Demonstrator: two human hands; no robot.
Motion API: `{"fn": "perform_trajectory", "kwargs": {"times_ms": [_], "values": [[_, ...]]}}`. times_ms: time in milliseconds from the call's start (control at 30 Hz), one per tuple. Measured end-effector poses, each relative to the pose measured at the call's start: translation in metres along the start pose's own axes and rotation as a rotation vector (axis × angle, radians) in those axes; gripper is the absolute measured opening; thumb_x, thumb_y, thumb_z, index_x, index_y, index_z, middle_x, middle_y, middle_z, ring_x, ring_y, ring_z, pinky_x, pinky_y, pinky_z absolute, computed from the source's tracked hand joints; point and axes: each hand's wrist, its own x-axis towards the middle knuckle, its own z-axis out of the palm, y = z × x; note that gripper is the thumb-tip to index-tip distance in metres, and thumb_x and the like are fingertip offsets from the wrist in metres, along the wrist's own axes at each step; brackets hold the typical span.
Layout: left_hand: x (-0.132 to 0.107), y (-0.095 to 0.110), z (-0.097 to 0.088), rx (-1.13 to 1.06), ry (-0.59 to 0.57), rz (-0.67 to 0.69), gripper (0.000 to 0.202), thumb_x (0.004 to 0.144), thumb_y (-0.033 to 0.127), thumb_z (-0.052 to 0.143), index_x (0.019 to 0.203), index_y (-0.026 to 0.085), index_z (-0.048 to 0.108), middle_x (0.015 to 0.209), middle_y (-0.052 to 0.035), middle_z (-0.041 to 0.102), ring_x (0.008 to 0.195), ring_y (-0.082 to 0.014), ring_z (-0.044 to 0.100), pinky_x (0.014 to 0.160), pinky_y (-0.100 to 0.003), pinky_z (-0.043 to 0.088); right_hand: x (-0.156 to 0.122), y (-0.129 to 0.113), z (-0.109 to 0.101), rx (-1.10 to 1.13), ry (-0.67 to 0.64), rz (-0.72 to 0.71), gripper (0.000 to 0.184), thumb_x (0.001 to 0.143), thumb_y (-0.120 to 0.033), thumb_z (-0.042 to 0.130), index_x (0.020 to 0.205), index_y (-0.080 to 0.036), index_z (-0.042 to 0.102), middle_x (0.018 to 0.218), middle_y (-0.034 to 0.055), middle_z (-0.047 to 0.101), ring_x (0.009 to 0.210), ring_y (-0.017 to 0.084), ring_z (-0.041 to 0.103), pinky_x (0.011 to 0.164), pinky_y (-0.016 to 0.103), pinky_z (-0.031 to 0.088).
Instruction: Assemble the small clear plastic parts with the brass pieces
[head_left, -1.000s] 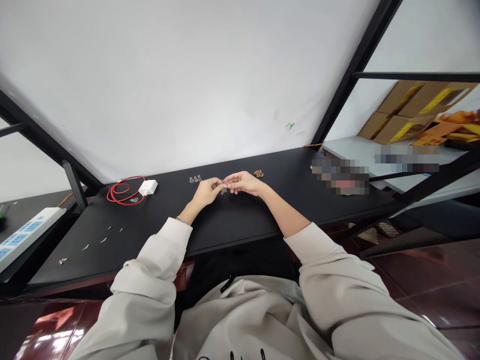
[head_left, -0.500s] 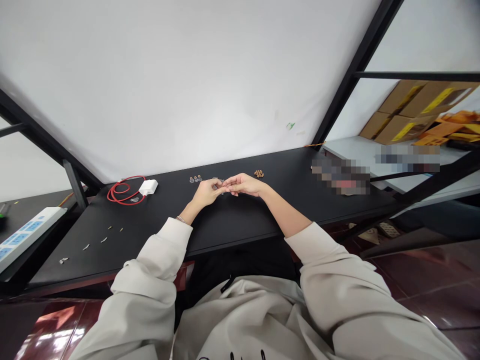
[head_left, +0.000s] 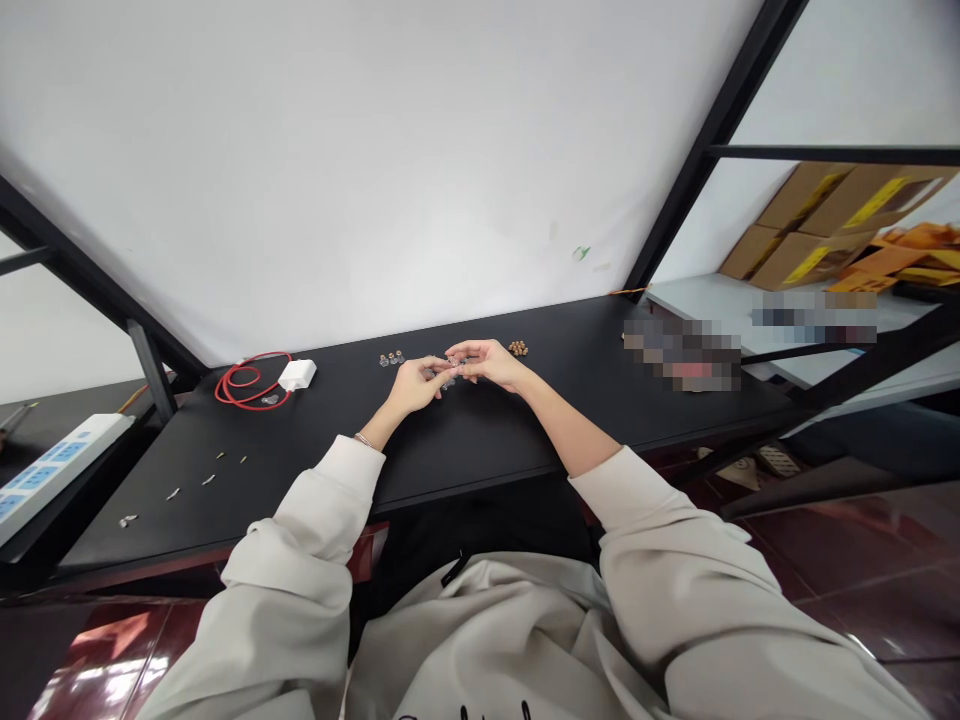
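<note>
My left hand is closed in a pinch at the middle of the black table, and a small clear glass bottle appears at its fingertips. My right hand meets it from the right, its fingers bent and pressed together near the glass; what they hold is too small to make out. Other clear glass pieces lie under and behind the fingers, mostly covered. Left of my hands stand several small corked bottles. A cluster of tiny brown corks lies beyond my right hand.
On the left of the black table lie a white charger with a coiled red cable and several small metal bits. A white power strip is farther left. Blurred items sit at the right end, below a black frame post.
My right fingers have lifted and spread a little, and more clear glass shows between my hands. My left hand has barely moved.
</note>
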Motion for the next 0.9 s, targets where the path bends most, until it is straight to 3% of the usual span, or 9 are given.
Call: {"fn": "perform_trajectory", "kwargs": {"times_ms": [267,367,533,633,733,900], "values": [[0.005,-0.013,0.004,-0.059,0.042,0.029,0.041,0.078,0.054,0.078,0.088,0.015,0.072,0.082,-0.0072,0.076,0.048,-0.0112,0.062,0.051,-0.026,0.049,0.001,0.004,0.003,-0.048,-0.017,0.004,0.041,0.057,-0.020,0.088,0.097,-0.017,0.079,0.081,0.0019,0.068,0.067,0.013,0.061,0.052,0.022,0.045],[0.005,-0.015,0.004,-0.065,0.031,0.027,0.040,0.078,0.052,0.079,0.092,0.016,0.072,0.091,-0.0084,0.077,0.050,-0.0111,0.064,0.051,-0.025,0.049,0.002,0.006,0.006,-0.066,-0.008,0.009,0.042,0.056,-0.020,0.088,0.096,-0.016,0.078,0.079,0.0016,0.069,0.065,0.012,0.060,0.050,0.022,0.045],[0.005,-0.017,0.005,-0.089,0.036,0.027,0.031,0.079,0.043,0.078,0.094,0.017,0.070,0.099,-0.0088,0.076,0.052,-0.0113,0.066,0.054,-0.025,0.052,0.003,0.007,0.009,-0.062,0.018,0.011,0.045,0.056,-0.019,0.088,0.099,-0.017,0.077,0.079,0.0020,0.069,0.065,0.013,0.061,0.048,0.021,0.046],[0.008,-0.017,0.002,-0.101,0.080,-0.010,0.028,0.078,0.040,0.078,0.090,0.017,0.068,0.096,-0.0084,0.075,0.052,-0.0121,0.066,0.046,-0.023,0.047,0.002,0.007,0.008,-0.036,0.062,0.039,0.054,0.055,-0.016,0.089,0.107,-0.017,0.073,0.082,0.0026,0.070,0.065,0.014,0.064,0.048,0.023,0.050],[0.011,-0.016,-0.014,-0.032,0.219,-0.041,0.026,0.077,0.038,0.076,0.090,0.017,0.067,0.090,-0.0062,0.075,0.049,-0.0112,0.062,0.041,-0.022,0.040,0.002,0.005,0.006,-0.042,0.100,0.061,0.055,0.058,-0.016,0.089,0.110,-0.016,0.071,0.082,0.0022,0.070,0.060,0.012,0.063,0.047,0.022,0.050],[0.017,-0.025,-0.064,0.100,0.587,-0.075,0.019,0.079,0.031,0.071,0.091,0.018,0.069,0.090,-0.0033,0.074,0.052,-0.0105,0.063,0.055,-0.024,0.048,0.003,0.005,0.004,-0.045,0.112,0.079,0.049,0.062,-0.018,0.089,0.107,-0.015,0.071,0.080,0.0018,0.070,0.058,0.011,0.061,0.045,0.020,0.047]]}}
